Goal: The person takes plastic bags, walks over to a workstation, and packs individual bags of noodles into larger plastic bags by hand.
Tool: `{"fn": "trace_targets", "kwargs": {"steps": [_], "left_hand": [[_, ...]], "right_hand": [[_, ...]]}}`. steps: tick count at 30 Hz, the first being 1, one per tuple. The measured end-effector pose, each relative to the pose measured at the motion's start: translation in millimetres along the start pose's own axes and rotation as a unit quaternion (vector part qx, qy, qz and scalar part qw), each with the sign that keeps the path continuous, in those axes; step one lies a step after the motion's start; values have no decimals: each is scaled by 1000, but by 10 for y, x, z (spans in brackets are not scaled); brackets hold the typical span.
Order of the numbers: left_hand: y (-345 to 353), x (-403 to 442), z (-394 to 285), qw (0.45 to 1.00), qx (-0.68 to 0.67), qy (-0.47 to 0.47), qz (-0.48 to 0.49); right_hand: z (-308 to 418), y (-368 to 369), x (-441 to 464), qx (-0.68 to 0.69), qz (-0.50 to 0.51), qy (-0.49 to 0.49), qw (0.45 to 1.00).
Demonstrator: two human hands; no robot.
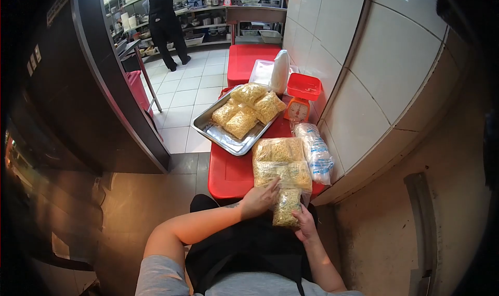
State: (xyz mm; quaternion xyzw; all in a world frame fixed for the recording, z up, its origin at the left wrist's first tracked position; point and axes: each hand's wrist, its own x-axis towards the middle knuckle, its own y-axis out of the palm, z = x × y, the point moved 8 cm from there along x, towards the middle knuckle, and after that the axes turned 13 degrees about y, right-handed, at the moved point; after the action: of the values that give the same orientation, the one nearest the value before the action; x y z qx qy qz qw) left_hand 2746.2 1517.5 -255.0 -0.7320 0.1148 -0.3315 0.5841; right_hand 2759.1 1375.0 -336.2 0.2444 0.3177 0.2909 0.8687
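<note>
1. Bag (pixel 286 210) of pale yellow, faintly greenish strands, clear-walled and roughly rectangular, was at the near edge of the red table (pixel 226 179), in front of your black apron (pixel 244 249).
2. Your right hand (pixel 305 223) was clamped on its edge at 4 o'clock, thumb over the face.
3. Your left hand (pixel 260 198) reached in from 9 o'clock, fingers near the bag's top; whether they pinched anything, you could not tell.
4. From that bag, one larger clear pack (pixel 280 153) of similar strands lay at 12 o'clock, just beside it; its inner portions could not be counted surely.
5. At 11 o'clock you had one metal tray (pixel 223 141), with four filled bags (pixel 241 123) visible, plump and golden.
6. One orange scale (pixel 299 110) with one red pan (pixel 304 86) stood at 12 o'clock, farther off.
7. One blue-printed plastic bundle (pixel 314 153) lay at 1 o'clock, near the tiled wall (pixel 358 103).
</note>
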Motion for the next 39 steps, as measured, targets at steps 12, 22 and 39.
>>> {"fn": "trace_targets", "kwargs": {"steps": [12, 22, 39], "left_hand": [[-173, 228, -202, 996, -55, 55, 41], [-262, 268, -114, 992, -80, -56, -74], [313, 591, 85, 992, 3, 68, 107]], "right_hand": [[419, -57, 1298, 131, -58, -69, 987], [435, 13, 1069, -481, -259, -271, 793], [265, -17, 1339, -833, -75, -375, 400]]}}
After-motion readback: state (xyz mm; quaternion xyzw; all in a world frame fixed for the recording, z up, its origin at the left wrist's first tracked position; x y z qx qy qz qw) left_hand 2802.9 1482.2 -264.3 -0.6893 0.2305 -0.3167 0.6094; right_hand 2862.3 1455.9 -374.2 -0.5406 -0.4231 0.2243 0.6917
